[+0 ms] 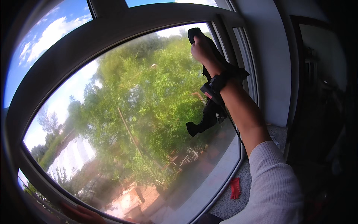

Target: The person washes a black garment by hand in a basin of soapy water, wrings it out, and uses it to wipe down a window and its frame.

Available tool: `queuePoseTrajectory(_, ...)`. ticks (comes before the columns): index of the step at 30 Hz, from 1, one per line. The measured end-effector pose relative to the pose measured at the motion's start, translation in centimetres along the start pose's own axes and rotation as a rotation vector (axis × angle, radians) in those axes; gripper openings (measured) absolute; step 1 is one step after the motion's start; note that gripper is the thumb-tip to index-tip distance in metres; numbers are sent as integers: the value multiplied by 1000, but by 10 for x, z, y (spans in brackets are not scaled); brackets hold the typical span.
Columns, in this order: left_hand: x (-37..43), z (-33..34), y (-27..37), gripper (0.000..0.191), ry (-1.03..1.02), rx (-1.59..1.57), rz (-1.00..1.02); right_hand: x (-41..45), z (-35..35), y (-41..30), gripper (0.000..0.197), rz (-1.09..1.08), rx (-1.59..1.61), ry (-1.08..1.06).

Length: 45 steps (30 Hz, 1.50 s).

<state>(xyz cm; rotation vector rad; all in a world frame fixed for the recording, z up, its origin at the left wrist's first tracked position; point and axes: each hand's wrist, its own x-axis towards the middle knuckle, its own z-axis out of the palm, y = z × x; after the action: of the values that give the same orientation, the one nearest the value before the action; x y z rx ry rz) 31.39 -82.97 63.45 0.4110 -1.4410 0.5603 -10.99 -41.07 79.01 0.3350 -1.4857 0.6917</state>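
My right hand [202, 49] is raised to the upper right part of a large window pane [156, 84], its fingers closed on a bunched black cloth [195, 33]. Loose folds of the cloth trail down behind the wrist, and a sleeve-like end [195, 128] dangles before the glass. A black strap with a small device [214, 88] and a cable is on my right wrist. Low at the left, in shadow, my left hand [81, 213] is by the lower window frame [53, 184]; its fingers are too dim to make out clearly. Hazy streaks show on the pane.
A red glove [235, 188] lies on the speckled stone sill [223, 205] at the lower right. Beside the pane stand a narrow window section [246, 58] and a pale wall [272, 70]. Farther right is a dark-framed opening [296, 84]. Trees [167, 112] grow outside.
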Motion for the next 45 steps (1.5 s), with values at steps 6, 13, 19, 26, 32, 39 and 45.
queuePoseTrajectory(6,-16,15,-17,42,36,64,38,38,-32,12,35,395,5,-228)
queuePoseTrajectory(13,1,-3,2,50,-18,-18,-9,-2,-7,-12,32,54,-41,64)
queuePoseTrajectory(19,-14,15,-21,41,19,69,33,16,-27,-2,31,269,-63,-205)
queuePoseTrajectory(26,-9,4,-11,68,2,-62,-205,-8,-30,-39,34,118,-155,-124)
queuePoseTrajectory(32,-11,7,-10,70,26,-81,-206,42,-25,14,27,314,-118,-53)
queuePoseTrajectory(39,-18,14,-18,69,16,17,-156,42,-19,5,38,396,-13,-119)
queuePoseTrajectory(45,-10,5,-15,65,-14,-30,-153,52,-9,66,47,386,-240,-433)
